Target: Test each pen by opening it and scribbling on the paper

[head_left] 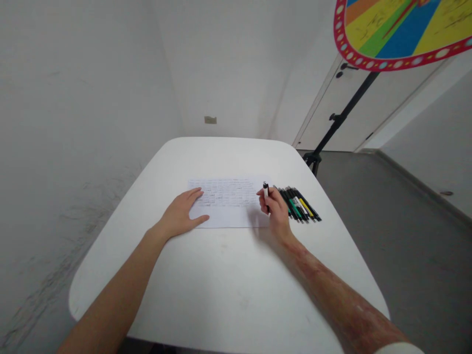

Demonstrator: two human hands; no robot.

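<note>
A white sheet of paper lies on the white table, its upper part filled with lines of handwriting. My left hand rests on the paper's left edge, thumb and fingers spread apart. Above the right end of the sheet, my right hand is closed around a black-and-white pen, held near upright. The pen's lower end is partly hidden by my fingers, so I cannot tell whether it touches the paper. Just right of this hand, several pens with black, green, white and yellow parts lie side by side.
A colourful wheel on a black stand rises beyond the table's right side. Behind it is a white door. Walls stand close at the left and the back, with a socket plate low on the back wall.
</note>
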